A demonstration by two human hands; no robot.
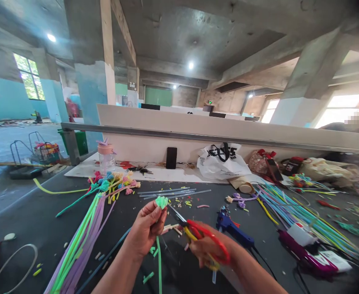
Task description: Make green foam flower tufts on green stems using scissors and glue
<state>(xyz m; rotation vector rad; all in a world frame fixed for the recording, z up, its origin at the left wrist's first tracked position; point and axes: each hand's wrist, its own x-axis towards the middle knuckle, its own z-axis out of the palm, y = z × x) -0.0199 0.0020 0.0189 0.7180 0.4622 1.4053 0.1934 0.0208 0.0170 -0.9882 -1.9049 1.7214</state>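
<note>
My left hand (148, 224) is closed, pinching a small light-green pipe-cleaner flower (161, 201) between thumb and fingers. A long green stem (159, 265) hangs down below that hand. My right hand (206, 247) is wrapped round a pair of scissors (194, 228) with red and yellow handles. Their blades point up and left, the tips close beside the flower; whether they touch it I cannot tell. Short green cut pieces (148, 277) lie on the dark table beneath. To the right of my right hand rests a blue glue gun (234, 228).
Bundled pipe cleaners with coloured flower heads (90, 228) lie at left, more loose pipe cleaners (308, 216) at right. Clear glue sticks (173, 192) and scraps lie ahead. Along the back stand a cup (106, 157), a phone (171, 158) and a white bag (222, 163). A purple device (308, 255) sits right.
</note>
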